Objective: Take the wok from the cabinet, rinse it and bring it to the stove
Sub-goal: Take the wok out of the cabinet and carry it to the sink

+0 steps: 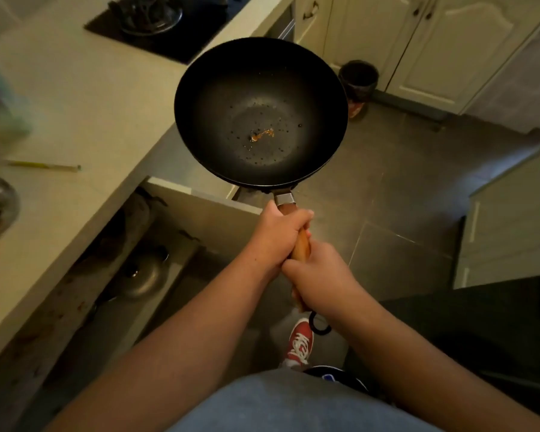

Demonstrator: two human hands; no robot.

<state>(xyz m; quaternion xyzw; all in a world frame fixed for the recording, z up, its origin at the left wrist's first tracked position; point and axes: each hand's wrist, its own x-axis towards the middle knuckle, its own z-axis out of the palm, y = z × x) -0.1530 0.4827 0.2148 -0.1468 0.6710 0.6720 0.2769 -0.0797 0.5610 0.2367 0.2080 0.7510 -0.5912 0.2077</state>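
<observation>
both hands gripping wooden handle, left hand ahead, right hand behind, black wok pointing 12 o'clock, gas stove sitting at 11 o'clock

A home kitchen is showing here: a black gas stove is sitting in the pale surface, cream panelled cabinets are lining the walls, and grey tiles are covering the floor.

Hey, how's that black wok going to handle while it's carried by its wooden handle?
Probably front-heavy: the wok hangs out past the wooden handle, and both the left hand and right hand grip it. Rigid, surely. The droplets inside may run if tipped.
</observation>
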